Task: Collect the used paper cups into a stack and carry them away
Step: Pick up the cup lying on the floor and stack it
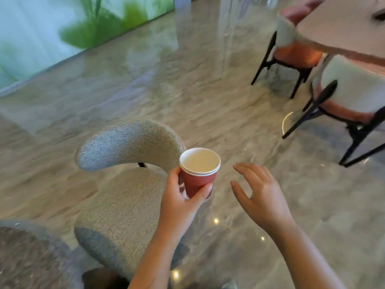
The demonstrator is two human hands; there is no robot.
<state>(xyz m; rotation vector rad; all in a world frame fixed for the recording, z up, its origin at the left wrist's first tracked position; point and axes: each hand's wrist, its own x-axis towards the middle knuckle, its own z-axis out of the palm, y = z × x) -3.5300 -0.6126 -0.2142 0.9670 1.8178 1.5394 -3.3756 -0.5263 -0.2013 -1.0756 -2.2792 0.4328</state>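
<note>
Nested red paper cups [198, 180], upright above the grey chair [125, 197], sit pinched low on the wall by the left hand [180, 200], right hand [258, 192] open and empty beside them; light, thin-walled, probably easily crushed, so best gripped gently mid-wall.

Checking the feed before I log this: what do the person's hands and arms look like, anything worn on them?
Both the left hand and the right hand are bare: no gloves, rings, watch or bands show. Both forearms are uncovered up to the frame's bottom edge, with no sleeve in view. Fingernails look short and unpainted, though motion blur softens fine detail.
</note>
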